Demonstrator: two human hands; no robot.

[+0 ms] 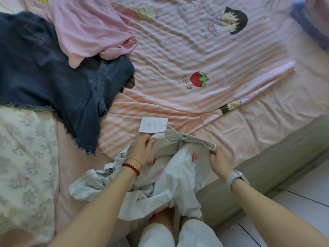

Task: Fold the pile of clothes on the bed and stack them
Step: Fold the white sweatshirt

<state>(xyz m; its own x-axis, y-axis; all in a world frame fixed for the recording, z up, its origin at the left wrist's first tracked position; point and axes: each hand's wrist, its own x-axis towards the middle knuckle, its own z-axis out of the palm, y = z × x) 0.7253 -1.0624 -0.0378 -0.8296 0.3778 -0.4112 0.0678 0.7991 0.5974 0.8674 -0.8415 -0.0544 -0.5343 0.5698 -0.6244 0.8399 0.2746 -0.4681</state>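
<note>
A pale grey-white garment (170,179) with pink paw prints and a white paper tag (153,125) lies crumpled at the bed's near edge. My left hand (140,150) grips its waistband at the left end. My right hand (219,160) pinches the same band at the right end, so the band is stretched between them. The rest of the cloth hangs over the bed edge toward my knees. A dark denim garment (49,72) with a frayed hem lies at the left, and a pink top (85,27) rests partly on it.
A pink-and-white striped cartoon blanket (187,56) covers the middle of the bed (267,118). A floral cloth (25,157) lies at the left. The grey padded bed frame (277,168) runs along the right, with tiled floor (302,202) beyond. A purple item (309,24) sits far right.
</note>
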